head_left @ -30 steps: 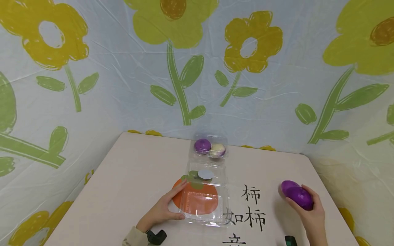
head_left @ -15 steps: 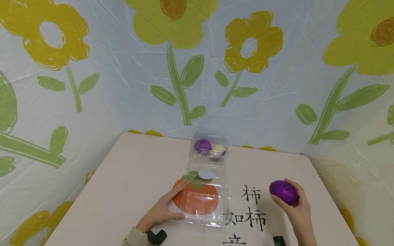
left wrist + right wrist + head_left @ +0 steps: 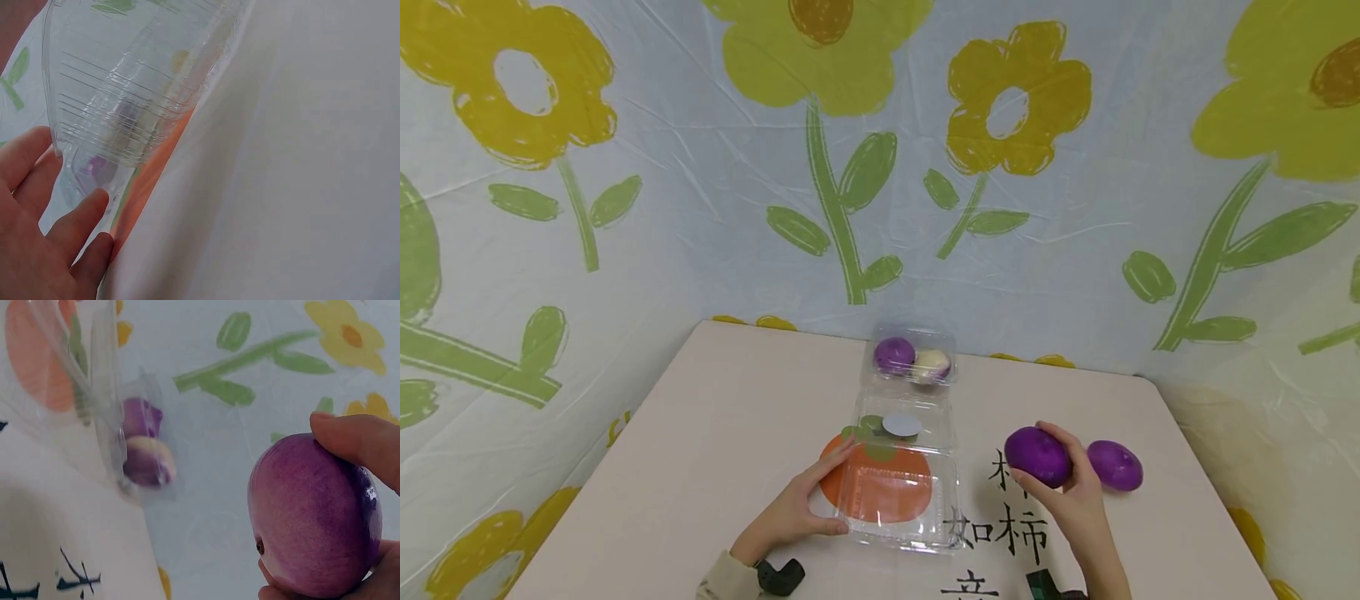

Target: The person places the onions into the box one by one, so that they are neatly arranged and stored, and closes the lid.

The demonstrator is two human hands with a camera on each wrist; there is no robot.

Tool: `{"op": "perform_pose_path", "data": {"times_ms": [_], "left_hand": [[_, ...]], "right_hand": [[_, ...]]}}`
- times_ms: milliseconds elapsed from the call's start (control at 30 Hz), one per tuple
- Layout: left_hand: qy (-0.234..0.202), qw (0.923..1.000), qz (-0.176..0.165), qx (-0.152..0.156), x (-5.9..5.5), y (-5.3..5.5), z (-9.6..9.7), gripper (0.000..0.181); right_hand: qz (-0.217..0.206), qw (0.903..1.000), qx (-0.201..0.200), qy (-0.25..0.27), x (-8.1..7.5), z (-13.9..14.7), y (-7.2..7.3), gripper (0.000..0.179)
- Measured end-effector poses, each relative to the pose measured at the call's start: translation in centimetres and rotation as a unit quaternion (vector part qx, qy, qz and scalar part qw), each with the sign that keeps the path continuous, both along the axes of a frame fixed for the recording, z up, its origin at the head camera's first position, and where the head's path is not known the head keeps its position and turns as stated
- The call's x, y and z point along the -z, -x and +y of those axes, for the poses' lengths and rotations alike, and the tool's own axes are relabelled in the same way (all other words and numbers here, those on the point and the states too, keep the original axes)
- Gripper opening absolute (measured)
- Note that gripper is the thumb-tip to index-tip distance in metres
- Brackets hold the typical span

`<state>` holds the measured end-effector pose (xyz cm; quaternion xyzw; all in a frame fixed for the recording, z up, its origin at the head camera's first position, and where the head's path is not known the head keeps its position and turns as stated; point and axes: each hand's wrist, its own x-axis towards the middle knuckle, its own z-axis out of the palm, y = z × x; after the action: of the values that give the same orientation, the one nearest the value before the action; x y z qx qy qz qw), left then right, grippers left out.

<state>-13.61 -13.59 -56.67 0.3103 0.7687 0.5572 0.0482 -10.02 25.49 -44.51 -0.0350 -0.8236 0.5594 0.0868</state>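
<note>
In the head view my right hand grips a purple egg-shaped fruit between thumb and fingers, above the printed characters. The right wrist view shows this fruit with a small brown spot at one end. My left hand lies along the left side of a clear plastic box. In the left wrist view its spread fingers touch or lie close to the box's edge. A second purple fruit rests on the table, right of my right hand.
At the far end of the clear plastic, another purple fruit and a cream-and-purple one sit together. A white round label is on the plastic's middle part. The pale table bears an orange fruit print and black characters. A flowered cloth hangs behind.
My right hand has lifted the purple fruit away from the other one on the right and carried it left toward the plastic box. My left hand has stayed in place.
</note>
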Motion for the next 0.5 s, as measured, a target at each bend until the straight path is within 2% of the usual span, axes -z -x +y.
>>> {"op": "perform_pose_path", "data": {"times_ms": [233, 500], "left_hand": [[-0.003, 1.0000, 0.007, 0.003, -0.2, 0.0, -0.1, 0.100], [-0.011, 0.9999, 0.010, 0.007, -0.1, 0.0, 0.0, 0.099]], "right_hand": [[0.038, 0.9976, -0.058, 0.008, 0.4, -2.4, 1.1, 0.076], [0.043, 0.9920, -0.117, 0.018, 1.5, -5.9, 1.7, 0.074]]}}
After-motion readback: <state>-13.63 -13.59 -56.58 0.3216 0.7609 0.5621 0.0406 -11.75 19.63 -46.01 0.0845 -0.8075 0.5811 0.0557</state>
